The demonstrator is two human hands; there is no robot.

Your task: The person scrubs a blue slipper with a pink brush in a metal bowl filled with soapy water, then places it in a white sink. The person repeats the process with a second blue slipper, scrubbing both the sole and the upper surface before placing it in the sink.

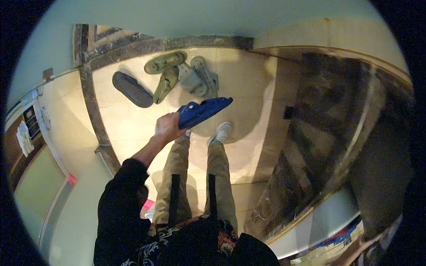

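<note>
My left hand [168, 127] grips one end of a blue rubber clog or slipper [203, 112], holding it above the floor in front of my feet. My right hand is out of view. Beyond the held shoe, a dark grey slipper [131, 89] lies on the tiles at the left. Two olive-green shoes [166, 62] lie at an angle to each other beside it. A pair of pale grey clogs [194, 79] rests close together just right of the olive ones, partly overlapping in view.
I stand in grey shoes [222, 130] on pale floor tiles [239, 86], with a dark stone border [91, 103] at the left. A glossy dark brown panel or surface [319, 133] spans the right. Another forearm [356, 249], apparently someone else's, shows at the lower right.
</note>
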